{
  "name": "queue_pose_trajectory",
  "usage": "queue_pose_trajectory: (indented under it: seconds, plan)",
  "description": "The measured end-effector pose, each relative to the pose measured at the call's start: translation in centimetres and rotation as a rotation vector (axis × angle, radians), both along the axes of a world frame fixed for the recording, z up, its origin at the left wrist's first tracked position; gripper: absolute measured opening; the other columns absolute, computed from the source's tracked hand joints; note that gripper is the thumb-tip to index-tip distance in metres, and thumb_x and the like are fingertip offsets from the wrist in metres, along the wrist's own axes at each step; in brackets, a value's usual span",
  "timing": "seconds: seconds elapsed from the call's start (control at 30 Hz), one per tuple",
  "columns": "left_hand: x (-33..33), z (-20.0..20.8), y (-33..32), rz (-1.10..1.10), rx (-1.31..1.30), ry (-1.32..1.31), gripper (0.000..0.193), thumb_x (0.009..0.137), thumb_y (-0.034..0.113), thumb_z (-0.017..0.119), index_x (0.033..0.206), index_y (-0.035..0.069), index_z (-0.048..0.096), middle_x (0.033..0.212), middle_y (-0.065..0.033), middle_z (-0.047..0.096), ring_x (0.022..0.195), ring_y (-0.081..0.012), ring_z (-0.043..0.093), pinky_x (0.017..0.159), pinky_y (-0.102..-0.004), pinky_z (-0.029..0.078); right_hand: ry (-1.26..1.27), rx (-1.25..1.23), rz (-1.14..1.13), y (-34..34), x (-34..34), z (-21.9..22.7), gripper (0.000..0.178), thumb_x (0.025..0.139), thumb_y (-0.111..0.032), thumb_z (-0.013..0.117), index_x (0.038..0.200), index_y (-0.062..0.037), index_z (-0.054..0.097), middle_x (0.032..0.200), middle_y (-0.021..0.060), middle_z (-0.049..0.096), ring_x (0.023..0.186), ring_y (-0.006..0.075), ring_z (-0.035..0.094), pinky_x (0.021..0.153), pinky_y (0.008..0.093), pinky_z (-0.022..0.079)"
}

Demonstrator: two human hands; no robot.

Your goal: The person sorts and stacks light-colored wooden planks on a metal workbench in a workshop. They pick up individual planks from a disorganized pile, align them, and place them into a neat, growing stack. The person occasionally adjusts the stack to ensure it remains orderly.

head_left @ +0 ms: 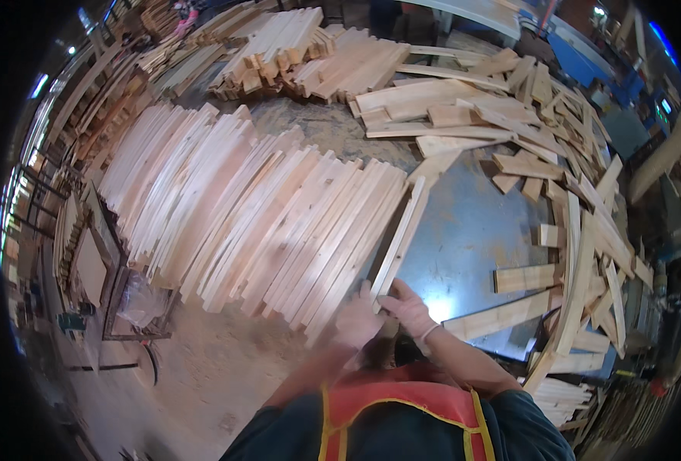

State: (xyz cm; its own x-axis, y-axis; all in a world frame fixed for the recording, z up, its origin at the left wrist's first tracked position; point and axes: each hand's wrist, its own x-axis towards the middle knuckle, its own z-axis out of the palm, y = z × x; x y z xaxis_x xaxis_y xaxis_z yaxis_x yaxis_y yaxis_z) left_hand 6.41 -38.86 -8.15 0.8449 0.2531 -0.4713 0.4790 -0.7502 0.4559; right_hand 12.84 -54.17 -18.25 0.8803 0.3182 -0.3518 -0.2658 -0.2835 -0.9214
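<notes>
A long, narrow wooden strip [399, 240] points away from me, its near end between my two hands. My left hand [358, 318], in a pale glove, closes on the strip's near end from the left. From the right, my right hand [410, 309], gloved too, pinches the same end with thumb and fingers. Just left of the strip lies a long row of pale wooden slats [279, 223], side by side. The strip partly overlaps another board [434, 166] beyond it.
Right of my hands is a shiny metal tabletop [463, 223] dusted with sawdust. Loose boards [579, 253] lie jumbled along its right side. Stacked planks [356, 65] stand at the back. A bin with clear plastic [142, 301] sits at the left, above a sawdust-covered floor [225, 369].
</notes>
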Motion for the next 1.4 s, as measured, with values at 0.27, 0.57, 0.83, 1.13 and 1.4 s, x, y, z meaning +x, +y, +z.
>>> queue_pose_trajectory:
  seconds: [0.27,0.57,0.83,1.13,1.4]
  plan:
    - [-1.9,-3.5,0.7,0.023,-0.018,-0.16,0.042,0.093,0.027,0.059,0.13,0.007,0.061,0.12,-0.0217,0.069,0.112,-0.0411,0.069,0.096,-0.0542,0.055,0.197,0.422,-0.346,-7.4,24.3,4.1,0.007,0.099,-0.017,0.065,0.094,-0.0131,0.063,0.079,-0.0018,0.056,0.067,0.014,0.053,0.057,0.0304,0.045]
    - [-2.2,-2.3,1.8,0.048,-0.078,-0.044,0.042,0.108,0.032,0.046,0.134,0.002,0.059,0.119,-0.0246,0.069,0.109,-0.0441,0.069,0.094,-0.0514,0.057,0.192,0.3,-0.44,-5.1,42.8,-7.2,0.032,0.096,-0.023,0.072,0.118,0.001,0.07,0.111,0.0162,0.072,0.095,0.0302,0.072,0.076,0.0477,0.06]
    - [-1.7,-5.5,1.3,0.089,-0.066,-0.069,0.083,0.09,0.03,0.073,0.164,0.019,0.036,0.132,-0.0291,0.067,0.11,-0.0387,0.073,0.09,-0.0538,0.061,-0.752,-0.765,0.007,-5.4,32.0,24.0,0.084,0.089,-0.043,0.08,0.16,-0.0165,0.044,0.144,0.0204,0.063,0.131,0.0402,0.06,0.11,0.0433,0.052]
    - [-1.1,7.9,5.1,0.138,-0.107,-0.376,0.047,0.109,0.043,0.042,0.109,0.011,0.077,0.095,-0.0226,0.075,0.078,-0.0405,0.072,0.069,-0.0611,0.054,-0.232,-0.082,0.81,18.3,2.6,19.9,0.057,0.092,-0.031,0.073,0.142,-0.0125,0.052,0.127,0.0146,0.066,0.116,0.0315,0.063,0.097,0.0393,0.053]
    - [-2.0,4.4,6.7,-0.037,-0.197,-0.454,0.043,0.093,0.036,0.054,0.123,0.008,0.067,0.119,-0.0215,0.066,0.111,-0.0388,0.06,0.097,-0.0563,0.045,0.159,-0.13,1.043,21.3,-5.0,14.5,0.033,0.095,-0.021,0.067,0.125,-0.0089,0.06,0.112,0.0095,0.069,0.102,0.0238,0.066,0.086,0.0357,0.055]
